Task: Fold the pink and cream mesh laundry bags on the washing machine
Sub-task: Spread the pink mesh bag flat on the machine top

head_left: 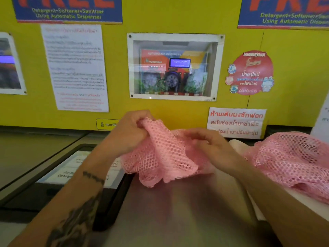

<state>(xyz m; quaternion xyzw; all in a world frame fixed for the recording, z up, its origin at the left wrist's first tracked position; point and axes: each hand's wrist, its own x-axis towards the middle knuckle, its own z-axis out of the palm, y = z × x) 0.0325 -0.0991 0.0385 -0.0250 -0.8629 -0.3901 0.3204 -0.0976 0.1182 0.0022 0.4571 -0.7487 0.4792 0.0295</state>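
A pink mesh laundry bag (pixel 160 157) hangs bunched above the steel top of the washing machine (pixel 178 211). My left hand (pixel 130 131) grips its upper left corner, lifted high. My right hand (pixel 211 147) pinches the mesh at its right side, lower down. A second pink mesh bag (pixel 293 161) lies crumpled at the right. It rests on a cream bag (pixel 302 198), which shows only as a pale edge beneath it and behind my right wrist.
A black-framed detergent lid with a white label (pixel 71 172) sits at the left of the machine top. A yellow wall (pixel 117 68) with posters, a dispenser window (pixel 174 68) and a Thai warning sign (pixel 236 123) rises directly behind.
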